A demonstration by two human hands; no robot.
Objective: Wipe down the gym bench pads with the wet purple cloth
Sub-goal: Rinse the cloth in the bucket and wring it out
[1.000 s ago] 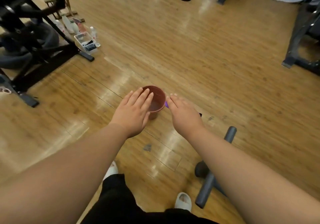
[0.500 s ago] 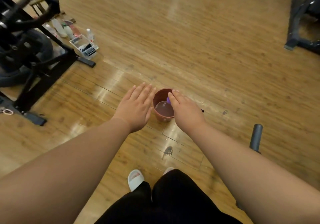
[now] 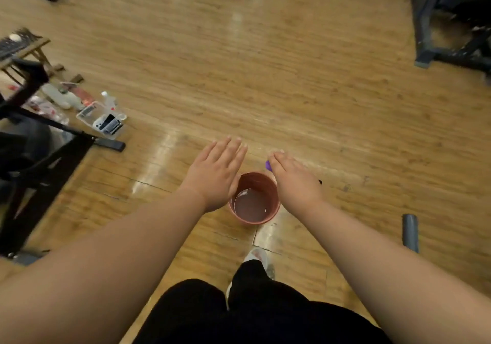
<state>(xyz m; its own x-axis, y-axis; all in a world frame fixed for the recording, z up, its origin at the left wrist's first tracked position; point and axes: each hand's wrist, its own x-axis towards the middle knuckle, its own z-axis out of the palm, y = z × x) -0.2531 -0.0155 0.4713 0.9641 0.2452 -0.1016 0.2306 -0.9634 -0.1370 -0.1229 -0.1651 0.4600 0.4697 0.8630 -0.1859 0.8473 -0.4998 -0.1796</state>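
Left hand (image 3: 216, 176) — fingers straight, flat against the rim of the bucket (image 3: 265, 184), which holds water. Right hand (image 3: 295, 181) — apparently gripping the cloth (image 3: 268, 165); only a purple scrap shows under its fingers, just beyond the bucket.

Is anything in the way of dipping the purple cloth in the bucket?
Nothing visible. The right hand holds the purple cloth just past the far rim of the bucket; its top is open, and the left hand sits beside it, off the water.
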